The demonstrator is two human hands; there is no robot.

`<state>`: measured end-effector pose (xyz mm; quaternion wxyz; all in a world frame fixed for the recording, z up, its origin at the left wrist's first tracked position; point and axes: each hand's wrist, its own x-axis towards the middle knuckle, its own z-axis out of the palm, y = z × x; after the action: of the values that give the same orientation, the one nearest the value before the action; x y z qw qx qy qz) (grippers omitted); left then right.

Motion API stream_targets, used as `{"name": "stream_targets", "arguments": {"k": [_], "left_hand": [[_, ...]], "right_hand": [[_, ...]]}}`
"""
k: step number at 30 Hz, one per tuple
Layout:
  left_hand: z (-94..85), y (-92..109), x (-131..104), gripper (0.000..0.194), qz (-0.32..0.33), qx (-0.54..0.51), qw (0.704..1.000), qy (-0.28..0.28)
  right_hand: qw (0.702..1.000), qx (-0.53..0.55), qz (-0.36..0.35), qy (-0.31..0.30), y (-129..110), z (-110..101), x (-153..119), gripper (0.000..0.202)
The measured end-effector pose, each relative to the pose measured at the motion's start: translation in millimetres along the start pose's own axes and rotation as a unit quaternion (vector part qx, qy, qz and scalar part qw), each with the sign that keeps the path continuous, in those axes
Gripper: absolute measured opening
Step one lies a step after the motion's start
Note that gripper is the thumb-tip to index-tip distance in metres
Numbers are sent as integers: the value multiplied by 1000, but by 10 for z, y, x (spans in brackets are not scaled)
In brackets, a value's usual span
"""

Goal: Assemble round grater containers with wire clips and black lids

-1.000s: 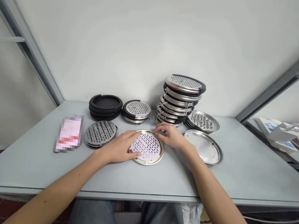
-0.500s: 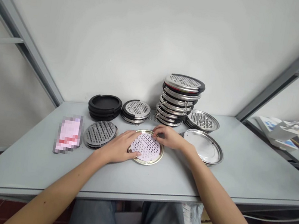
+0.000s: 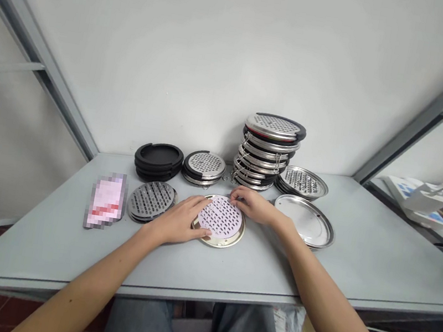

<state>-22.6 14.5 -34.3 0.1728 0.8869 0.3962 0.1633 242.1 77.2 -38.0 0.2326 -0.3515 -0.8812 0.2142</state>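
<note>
In the middle of the table lies a round metal lid (image 3: pixel 230 242) with a raised rim. On it sits a pale, lilac-looking disc with rows of slots, a grater plate (image 3: pixel 219 219). My left hand (image 3: pixel 185 219) rests over the left side of both, its fingers stretched toward the far edge and its thumb apart on the near part. At the far right edge my right hand (image 3: pixel 251 203) is closed, fingertips pinched together against the rim. Whatever is between those fingertips is too small to make out.
Slotted dark discs (image 3: pixel 151 200) lie left of my left hand, behind them black rings (image 3: pixel 158 160). Assembled graters (image 3: pixel 205 164) stand by a tall stack (image 3: pixel 268 151) with wire clasps. Metal lids (image 3: pixel 303 221) and grater plates (image 3: pixel 303 182) are at right. A blurred pink item (image 3: pixel 106 201) lies far left.
The view has shifted slightly, so everything sits a little further right. Both hands stay at the same places on the grater plate and lid, with only slight finger movement.
</note>
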Motion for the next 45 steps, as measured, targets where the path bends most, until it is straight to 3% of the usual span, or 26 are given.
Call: {"name": "stream_targets", "arguments": {"k": [7, 11, 20, 25, 28, 35, 40, 45], "left_hand": [[-9, 10, 3, 75, 4, -4, 1000, -1], [-18, 28, 6, 75, 11, -14, 1000, 9], [17, 42, 29, 95, -10, 0, 995, 95], [14, 76, 42, 102, -1, 26, 984, 176], [3, 73, 47, 107, -1, 40, 979, 198], [-3, 32, 55, 117, -22, 54, 984, 170], [-22, 48, 61, 113, -17, 54, 986, 157], [-245, 41, -94, 105, -61, 83, 978, 181]], "right_hand": [[996, 18, 83, 20, 3, -149, -80, 18], [988, 107, 97, 56, -13, -211, -83, 24], [919, 331, 152, 152, -124, -185, -38, 50], [892, 408, 143, 132, -252, -14, 32, 53], [886, 433, 130, 105, -333, 81, 64, 52], [889, 439, 111, 72, -444, 133, 74, 50], [899, 424, 98, 52, -428, 115, 60, 47], [893, 430, 108, 71, -382, 98, 54, 43]]}}
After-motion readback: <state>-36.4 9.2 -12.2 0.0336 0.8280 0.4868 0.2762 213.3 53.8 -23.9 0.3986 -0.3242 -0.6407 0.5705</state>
